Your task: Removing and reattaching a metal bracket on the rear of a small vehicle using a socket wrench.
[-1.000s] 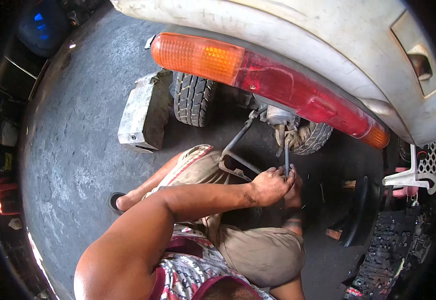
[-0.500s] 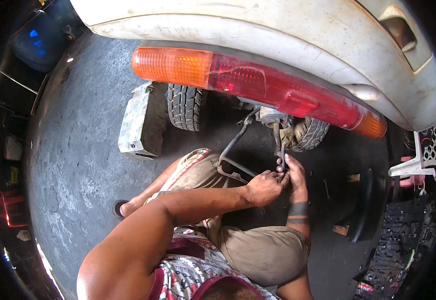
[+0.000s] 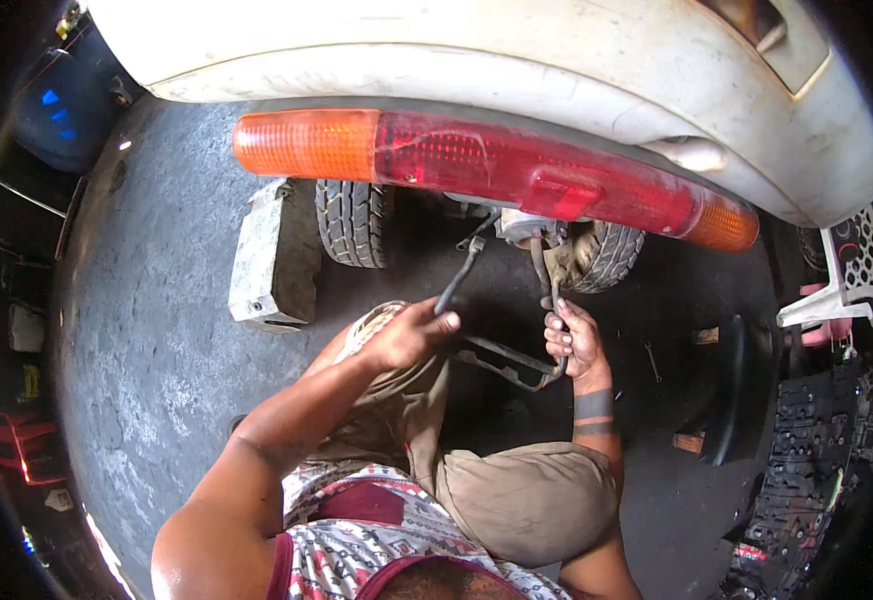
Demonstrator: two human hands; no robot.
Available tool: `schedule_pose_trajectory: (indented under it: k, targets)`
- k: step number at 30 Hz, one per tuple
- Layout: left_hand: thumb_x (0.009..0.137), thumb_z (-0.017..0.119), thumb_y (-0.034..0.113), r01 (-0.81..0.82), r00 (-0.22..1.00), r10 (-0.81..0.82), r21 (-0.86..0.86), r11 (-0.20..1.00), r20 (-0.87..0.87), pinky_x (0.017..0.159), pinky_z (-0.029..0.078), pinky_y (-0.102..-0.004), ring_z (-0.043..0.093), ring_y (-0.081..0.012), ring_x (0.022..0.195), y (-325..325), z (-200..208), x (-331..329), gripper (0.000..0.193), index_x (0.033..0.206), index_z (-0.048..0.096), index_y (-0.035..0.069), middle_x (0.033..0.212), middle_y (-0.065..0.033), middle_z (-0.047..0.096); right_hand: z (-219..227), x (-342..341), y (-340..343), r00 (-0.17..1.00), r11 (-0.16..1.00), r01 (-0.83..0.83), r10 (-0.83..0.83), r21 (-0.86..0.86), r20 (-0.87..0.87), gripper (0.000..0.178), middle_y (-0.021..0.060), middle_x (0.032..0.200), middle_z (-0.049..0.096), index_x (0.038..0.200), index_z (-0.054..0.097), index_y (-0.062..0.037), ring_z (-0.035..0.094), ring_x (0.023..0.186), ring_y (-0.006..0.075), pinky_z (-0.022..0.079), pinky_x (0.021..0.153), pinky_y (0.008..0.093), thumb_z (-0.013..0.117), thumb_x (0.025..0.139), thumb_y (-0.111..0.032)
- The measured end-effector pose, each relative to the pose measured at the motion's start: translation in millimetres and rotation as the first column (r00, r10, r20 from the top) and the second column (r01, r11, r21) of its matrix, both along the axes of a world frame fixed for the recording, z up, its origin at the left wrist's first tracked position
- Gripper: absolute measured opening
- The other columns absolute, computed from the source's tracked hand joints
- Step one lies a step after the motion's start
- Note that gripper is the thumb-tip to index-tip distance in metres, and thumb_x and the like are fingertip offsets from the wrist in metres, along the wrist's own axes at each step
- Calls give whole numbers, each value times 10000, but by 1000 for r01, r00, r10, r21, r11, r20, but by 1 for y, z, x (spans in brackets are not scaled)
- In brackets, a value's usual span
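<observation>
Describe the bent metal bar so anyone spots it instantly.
Find the long red-and-orange light beside the white bodywork. Below it, the left hand and right hand grip the bent metal bar. Unlike the treaded tires, it's slim, dark and U-shaped.

You can pass: floor [image 3: 147, 290], left side | Blocked: bent bar [image 3: 513, 355] between left hand [image 3: 412, 335] and right hand [image 3: 579, 345]; tail light [image 3: 467, 150] ahead
</observation>
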State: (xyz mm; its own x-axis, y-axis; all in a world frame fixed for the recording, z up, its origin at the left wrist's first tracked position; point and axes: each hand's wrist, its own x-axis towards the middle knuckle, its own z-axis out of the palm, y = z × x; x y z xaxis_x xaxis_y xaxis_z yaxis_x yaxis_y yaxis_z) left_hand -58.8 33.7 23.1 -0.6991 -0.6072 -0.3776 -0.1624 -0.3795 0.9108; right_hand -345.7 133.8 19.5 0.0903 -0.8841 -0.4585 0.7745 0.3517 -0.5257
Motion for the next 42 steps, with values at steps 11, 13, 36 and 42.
schedule_pose_trajectory:
  k: [11, 13, 36, 42]
  targets:
    - [973, 513, 303, -366, 922, 370, 56, 929, -116, 580, 370, -236, 429, -65, 652, 3, 26, 20, 261, 1031, 538, 50, 806, 12, 533, 31, 26, 17, 918, 990, 97, -131, -107, -375, 368, 36, 787, 628, 1098, 600, 8, 593, 583, 97, 445, 463, 224, 579, 930, -319]
    - [965, 527, 309, -368, 909, 374, 63, 928, -184, 514, 330, -228, 383, -58, 570, 2, 26, 28, 248, 1000, 537, 63, 787, 11, 533, 37, 28, 17, 881, 970, -128, 15, -207, -473, 359, 14, 780, 624, 1064, 624, 12, 578, 619, 86, 439, 523, 215, 635, 894, -304]
    - [943, 534, 372, -422, 893, 410, 24, 906, 186, 532, 376, -313, 451, -118, 587, -59, -25, -9, 357, 897, 530, 18, 650, -12, 489, -20, 60, -22, 671, 991, 121, -121, -53, -732, 344, 11, 679, 551, 1070, 550, -25, 565, 612, 98, 422, 524, 239, 507, 973, -351]
    - [845, 638, 344, -243, 727, 641, -780, 577, 248, 845, 456, -424, 575, -339, 918, -30, 6, 3, 494, 1168, 503, -5, 946, -205, 582, 12, 76, -16, 585, 981, -30, -140, -194, -799, 289, -4, 669, 482, 1055, 513, -13, 526, 598, 98, 446, 532, 252, 548, 959, -283]
